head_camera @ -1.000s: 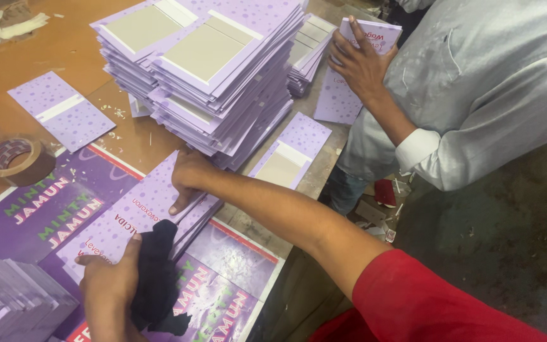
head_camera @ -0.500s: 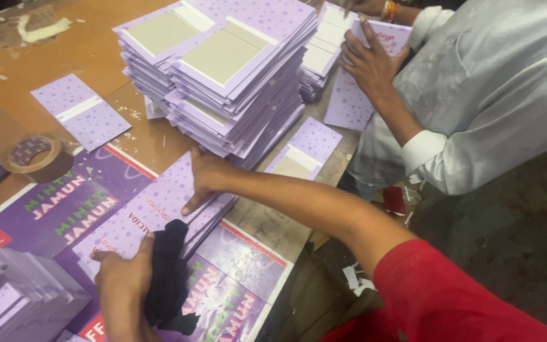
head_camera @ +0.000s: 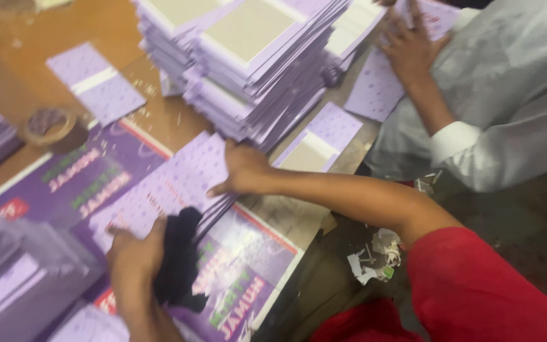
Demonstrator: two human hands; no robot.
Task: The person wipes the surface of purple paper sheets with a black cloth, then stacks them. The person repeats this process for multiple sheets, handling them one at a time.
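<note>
- A flat lilac dotted card sheet (head_camera: pixel 172 187) lay on top of a thin pile of like sheets, resting on large glossy purple printed sheets (head_camera: pixel 77 183) with red and white edges, on the brown wooden table (head_camera: pixel 7 82).
- The right hand (head_camera: pixel 243 170) pressed flat, fingers spread, on the sheet's far corner.
- The left hand (head_camera: pixel 135 253) was closed on a crumpled black cloth (head_camera: pixel 178 259) at the sheet's near edge.
- A tall stack of folded lilac cards (head_camera: pixel 254 63) with beige panels stood just beyond the right hand.
- A brown tape roll (head_camera: pixel 52 126) sat to the left; a single lilac card (head_camera: pixel 96 82) lay beyond it.
- A co-worker's hand (head_camera: pixel 409 47), in a grey sleeve with a white cuff, lay flat on another lilac sheet (head_camera: pixel 378 92).
</note>
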